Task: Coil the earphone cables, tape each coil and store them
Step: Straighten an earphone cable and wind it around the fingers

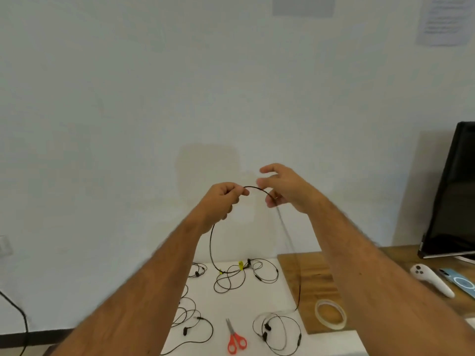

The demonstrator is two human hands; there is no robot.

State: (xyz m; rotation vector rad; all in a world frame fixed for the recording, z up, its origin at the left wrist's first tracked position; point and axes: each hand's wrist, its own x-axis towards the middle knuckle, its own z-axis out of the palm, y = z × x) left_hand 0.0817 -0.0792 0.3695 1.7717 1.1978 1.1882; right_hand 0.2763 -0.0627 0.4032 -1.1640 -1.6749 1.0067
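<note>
Your left hand (223, 199) pinches the thin black earphone cable (257, 189) up in front of the wall, right hand (285, 187) loosely curled around it: light, limp, tangle-prone, so grip near the pinch.

white table (257, 299) carries loose black earphone cables (228, 278), red-handled scissors (236, 340); wooden board (311, 276) at its right edge holds tape roll (330, 314); beyond: white controller (431, 280), phone (460, 281), monitor (455, 201)
</note>
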